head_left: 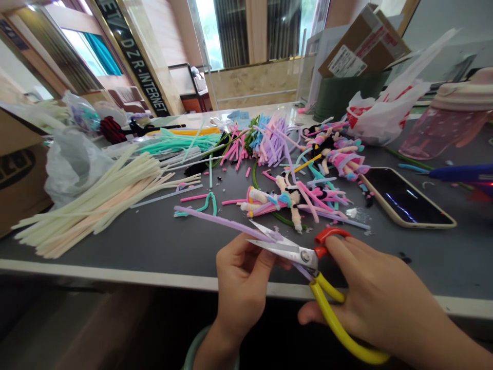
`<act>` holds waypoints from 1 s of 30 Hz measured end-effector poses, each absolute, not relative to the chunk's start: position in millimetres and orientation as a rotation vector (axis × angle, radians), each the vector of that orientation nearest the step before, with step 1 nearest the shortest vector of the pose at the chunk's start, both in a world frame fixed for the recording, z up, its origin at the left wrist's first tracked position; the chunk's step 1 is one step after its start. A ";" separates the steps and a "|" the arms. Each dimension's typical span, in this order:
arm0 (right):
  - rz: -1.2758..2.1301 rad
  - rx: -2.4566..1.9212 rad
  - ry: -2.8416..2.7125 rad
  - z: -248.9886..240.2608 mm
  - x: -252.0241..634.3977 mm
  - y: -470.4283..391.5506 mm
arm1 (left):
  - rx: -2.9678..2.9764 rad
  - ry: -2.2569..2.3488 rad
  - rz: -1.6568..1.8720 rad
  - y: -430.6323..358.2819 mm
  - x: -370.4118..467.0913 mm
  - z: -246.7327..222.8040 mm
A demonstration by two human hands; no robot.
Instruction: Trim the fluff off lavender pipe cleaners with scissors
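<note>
Over the table's front edge, my left hand [244,288] pinches a lavender pipe cleaner [219,221], which sticks out up and to the left. My right hand [377,282] grips scissors [296,253] with one red and one yellow handle. Their blades are parted, and the pipe cleaner lies between them close to my left fingertips. Just beyond, a small doll made of pipe cleaners [271,200] lies on the table among pink and lavender pieces. A bent teal pipe cleaner [206,204] rests left of it.
Cream pipe cleaners [96,200] are heaped on the left beside a plastic bag [75,164] and a cardboard box [19,174]. Coloured bundles [269,141] and more dolls [342,154] lie farther back. On the right are a phone [408,198], a pink bottle [442,118] and a blue tool [462,173].
</note>
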State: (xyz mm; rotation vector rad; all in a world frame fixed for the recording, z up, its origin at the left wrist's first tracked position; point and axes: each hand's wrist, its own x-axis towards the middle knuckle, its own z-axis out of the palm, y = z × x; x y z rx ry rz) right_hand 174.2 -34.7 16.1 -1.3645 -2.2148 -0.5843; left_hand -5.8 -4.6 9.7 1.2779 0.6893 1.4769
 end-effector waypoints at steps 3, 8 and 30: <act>-0.555 -1.373 -2.200 15.0 173.9 -35.9 | 1.254 0.687 1.490 -4.6 -6.1 8.6; -0.598 -1.285 -2.203 18.4 172.5 -36.0 | 1.225 0.679 1.491 -5.6 -6.2 7.1; -0.226 -1.308 -2.173 16.9 174.4 -34.4 | 1.082 0.478 1.368 -1.7 -8.2 13.1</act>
